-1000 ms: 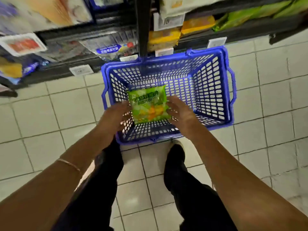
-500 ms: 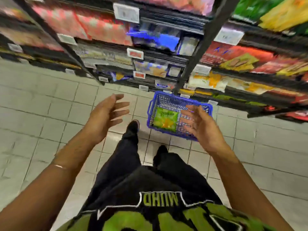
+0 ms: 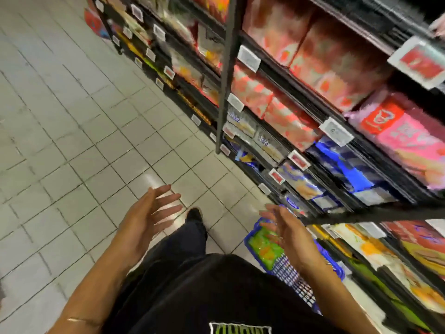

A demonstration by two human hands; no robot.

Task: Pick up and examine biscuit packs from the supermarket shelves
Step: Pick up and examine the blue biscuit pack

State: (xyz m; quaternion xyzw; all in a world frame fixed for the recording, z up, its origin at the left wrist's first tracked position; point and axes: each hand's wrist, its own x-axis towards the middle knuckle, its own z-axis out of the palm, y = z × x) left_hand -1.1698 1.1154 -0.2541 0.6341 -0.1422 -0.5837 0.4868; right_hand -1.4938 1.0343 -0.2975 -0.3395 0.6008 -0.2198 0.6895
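View looking down a supermarket aisle, blurred by motion. Places are given from the blue basket (image 3: 249, 241), which stands on the floor at lower right.

A pale tiled floor (image 3: 72, 141) fills everything left of the basket and beyond it, a wide open strip running up the aisle. Tall dark shelving (image 3: 385, 214) rises just beside the basket on its right and runs away beyond it, its front edge forming the boundary of the walking room. One upright post (image 3: 225, 80) stands at that edge, well beyond the basket. The shelves above the basket carry pink-and-red packs (image 3: 337, 59), with blue packs (image 3: 349, 169) on a lower row and white price tags (image 3: 249, 58) along the shelf edges. Print on the packs is too blurred to read.

The person's dark trousers (image 3: 187, 242) and one shoe (image 3: 193, 214) are just left of the basket.

Both hands are apart, fingers spread, holding nothing. The left hand (image 3: 147, 218) hangs over the floor left of the basket; the right hand (image 3: 289, 230) hangs above the basket, hiding part of it.

Inside the basket lies one green biscuit pack (image 3: 263, 247).
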